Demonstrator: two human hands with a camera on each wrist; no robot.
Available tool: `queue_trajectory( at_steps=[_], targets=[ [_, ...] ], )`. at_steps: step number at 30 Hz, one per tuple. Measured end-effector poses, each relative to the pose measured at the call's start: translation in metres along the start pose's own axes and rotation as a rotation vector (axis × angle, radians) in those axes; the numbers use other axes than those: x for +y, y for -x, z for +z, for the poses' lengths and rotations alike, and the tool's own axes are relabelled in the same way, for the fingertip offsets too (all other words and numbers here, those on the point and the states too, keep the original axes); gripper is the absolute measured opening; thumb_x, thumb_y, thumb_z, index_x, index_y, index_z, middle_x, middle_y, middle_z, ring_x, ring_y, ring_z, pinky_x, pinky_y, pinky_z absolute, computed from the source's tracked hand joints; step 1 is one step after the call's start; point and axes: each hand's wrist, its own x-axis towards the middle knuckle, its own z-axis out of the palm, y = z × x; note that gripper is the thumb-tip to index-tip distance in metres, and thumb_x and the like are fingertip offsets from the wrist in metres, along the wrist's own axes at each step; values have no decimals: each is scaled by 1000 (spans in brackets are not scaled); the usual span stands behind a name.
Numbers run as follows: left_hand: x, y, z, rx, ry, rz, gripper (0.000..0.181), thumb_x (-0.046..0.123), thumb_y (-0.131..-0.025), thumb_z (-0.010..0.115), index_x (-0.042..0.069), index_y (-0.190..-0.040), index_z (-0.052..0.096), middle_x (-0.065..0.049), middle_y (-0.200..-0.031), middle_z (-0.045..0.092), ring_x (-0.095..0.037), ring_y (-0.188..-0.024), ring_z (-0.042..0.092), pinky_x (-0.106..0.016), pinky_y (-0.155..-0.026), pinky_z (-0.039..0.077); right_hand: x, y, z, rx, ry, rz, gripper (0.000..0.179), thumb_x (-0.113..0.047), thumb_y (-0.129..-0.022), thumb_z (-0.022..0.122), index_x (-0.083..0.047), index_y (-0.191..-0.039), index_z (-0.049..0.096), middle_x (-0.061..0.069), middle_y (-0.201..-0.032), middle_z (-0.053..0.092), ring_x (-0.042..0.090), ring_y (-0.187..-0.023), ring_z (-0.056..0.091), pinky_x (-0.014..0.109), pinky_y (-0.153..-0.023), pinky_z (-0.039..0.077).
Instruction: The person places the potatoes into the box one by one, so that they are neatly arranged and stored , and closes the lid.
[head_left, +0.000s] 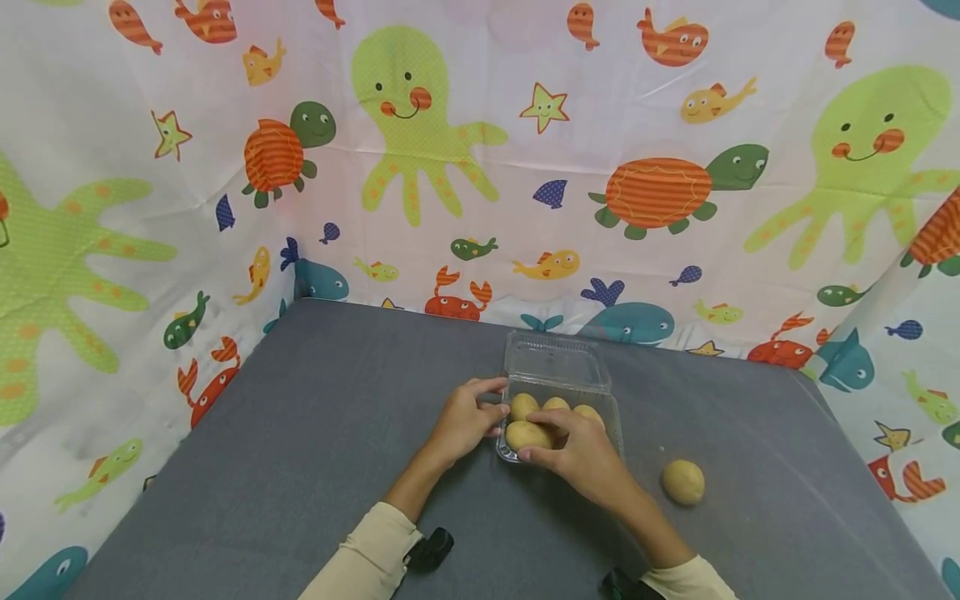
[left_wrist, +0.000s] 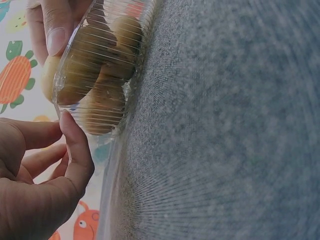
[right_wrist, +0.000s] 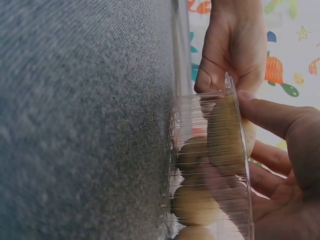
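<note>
A clear plastic clamshell container stands on the grey cloth with its lid folded back, away from me. Several yellow-brown potatoes lie inside. My left hand is at the container's left side, thumb and index finger pinching its rim in the left wrist view. Reaching in from the front, my right hand grips an oblong potato at the near left. In the right wrist view that potato sits higher than the others, partly above the rim, with my thumb against it.
One loose round potato lies on the grey cloth to the right of my right forearm. A curtain printed with sea animals hangs along the back and both sides of the table.
</note>
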Motion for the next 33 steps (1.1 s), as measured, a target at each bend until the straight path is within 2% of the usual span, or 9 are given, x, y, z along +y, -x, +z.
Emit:
queue_trajectory(
  at_steps=[10, 23, 33],
  targets=[
    [1, 1, -1, 0, 4, -7, 43, 4, -102, 70, 3, -145, 64, -17, -134, 63, -14, -87, 70, -29, -72, 67, 3, 1, 0, -13, -33, -17, 47, -26, -88, 89, -4, -127, 76, 10, -116, 75, 13, -90, 74, 20, -75, 62],
    [0, 2, -2, -7, 14, -2, 43, 5, -102, 70, 3, -145, 64, -18, -135, 63, -13, -87, 70, -24, -70, 66, 5, 2, -1, -8, 32, -86, 33, -12, -90, 86, -3, -121, 79, 6, -113, 77, 18, -94, 73, 23, -78, 63],
    [1, 0, 0, -6, 23, -2, 43, 4, -102, 69, 3, -145, 64, -17, -134, 63, -13, -87, 70, -24, -69, 65, 5, 2, -3, -10, -15, -75, 32, -10, -90, 85, -4, -121, 79, 8, -116, 77, 23, -98, 75, 24, -79, 64]
  ],
)
